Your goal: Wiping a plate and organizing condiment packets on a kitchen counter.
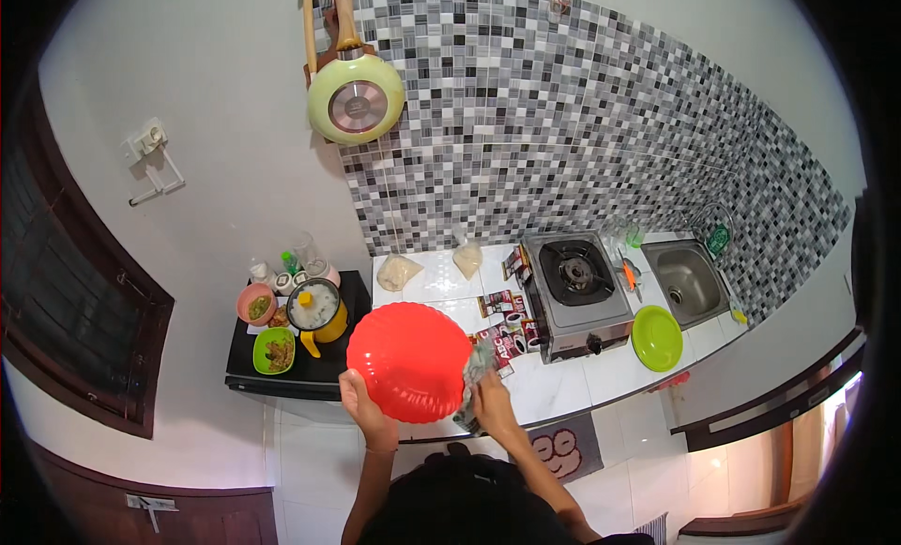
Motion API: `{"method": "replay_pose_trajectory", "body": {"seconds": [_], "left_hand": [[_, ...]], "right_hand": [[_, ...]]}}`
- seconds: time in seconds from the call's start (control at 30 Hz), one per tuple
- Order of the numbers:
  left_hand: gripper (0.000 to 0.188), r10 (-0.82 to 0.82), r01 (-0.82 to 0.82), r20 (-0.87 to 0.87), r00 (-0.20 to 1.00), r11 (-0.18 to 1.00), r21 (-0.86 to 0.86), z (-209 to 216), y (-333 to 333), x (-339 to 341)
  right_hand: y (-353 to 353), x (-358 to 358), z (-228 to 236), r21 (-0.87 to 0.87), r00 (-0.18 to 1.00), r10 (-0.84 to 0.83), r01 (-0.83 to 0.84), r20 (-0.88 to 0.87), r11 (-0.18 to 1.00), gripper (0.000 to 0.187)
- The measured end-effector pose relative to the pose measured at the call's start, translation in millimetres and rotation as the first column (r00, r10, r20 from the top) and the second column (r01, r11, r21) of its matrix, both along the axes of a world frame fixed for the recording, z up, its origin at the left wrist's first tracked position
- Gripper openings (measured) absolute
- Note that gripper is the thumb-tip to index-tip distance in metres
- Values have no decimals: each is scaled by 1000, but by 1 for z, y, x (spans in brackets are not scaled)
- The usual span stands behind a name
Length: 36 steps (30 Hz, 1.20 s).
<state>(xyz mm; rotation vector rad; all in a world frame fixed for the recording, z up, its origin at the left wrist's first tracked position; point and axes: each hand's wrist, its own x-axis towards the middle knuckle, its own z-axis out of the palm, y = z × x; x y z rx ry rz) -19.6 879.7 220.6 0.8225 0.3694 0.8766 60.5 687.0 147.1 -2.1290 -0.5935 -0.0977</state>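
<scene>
The left hand [361, 404] has its grip clamped on the near-left rim of a round red plastic plate [409, 360], held up over the near edge of the white tiled table [563, 381]. The right hand [492, 399] presses a bunched grey cloth [474, 376], gripped tight, against the plate's right edge.

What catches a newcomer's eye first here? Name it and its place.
The big red plate at the centre, gripped at its lower left edge by the left hand while the right hand presses a grey cloth against its right edge. Next, the pale green pan hanging high on the wall, and the lime green plate beside the stove.
</scene>
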Motion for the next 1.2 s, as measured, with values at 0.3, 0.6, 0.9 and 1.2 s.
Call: {"method": "replay_pose_trajectory", "body": {"seconds": [0.3, 0.6, 0.9, 1.2], "left_hand": [[30, -44, 37, -57, 997, 993, -116, -17, 15, 1], [35, -164, 162, -42, 986, 985, -53, -45, 1, 2], [40, -277, 265, -12, 961, 929, -260, -40, 2, -1], [23, -214, 207, -83, 973, 974, -88, -37, -54, 11]], "right_hand": [[-11, 9, 194, 384, 990, 139, -125, -10, 915, 8], [-12, 19, 291, 922, 860, 490, -294, 141, 251, 45], [-65, 68, 117, -6, 938, 346, -346, -6, 938, 67], [66, -18, 114, -109, 966, 154, -134, 209, 985, 66]]}}
